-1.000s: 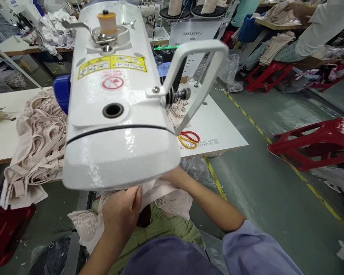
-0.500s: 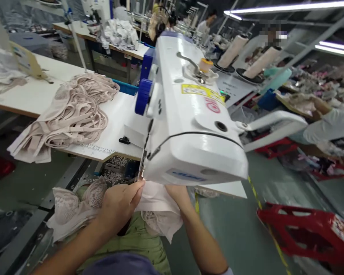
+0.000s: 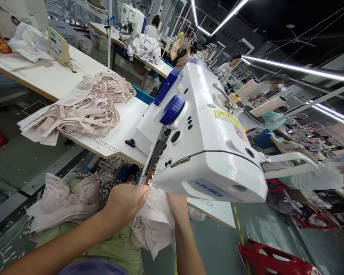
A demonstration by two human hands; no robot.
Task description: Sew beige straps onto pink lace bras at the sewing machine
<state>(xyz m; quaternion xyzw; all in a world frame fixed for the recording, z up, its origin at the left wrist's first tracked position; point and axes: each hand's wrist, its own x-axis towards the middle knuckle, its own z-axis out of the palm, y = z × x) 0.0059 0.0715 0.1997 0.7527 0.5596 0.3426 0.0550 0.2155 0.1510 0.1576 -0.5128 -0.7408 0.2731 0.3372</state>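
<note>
A pale pink bra (image 3: 157,221) hangs below the head of a white sewing machine (image 3: 218,168), its upper edge under the machine. My left hand (image 3: 127,202) is closed on the bra's edge, thumb and fingers pinched just left of the needle area. On the other side, my right hand (image 3: 176,202) is against the fabric, but the machine head hides its fingers. Another lace bra (image 3: 71,196) rests on my lap at the left, beside my left forearm.
A heap of pink bras with straps (image 3: 83,110) lies on the white table (image 3: 126,114) to the left. A control panel (image 3: 59,46) stands behind it. Thread cones (image 3: 268,107) are beyond the machine. A red stool (image 3: 278,259) stands at lower right; other people sit farther back.
The view has swung, so the machine appears farther right and lower. The bra hangs more bunched below the machine head, with both hands still at it.
</note>
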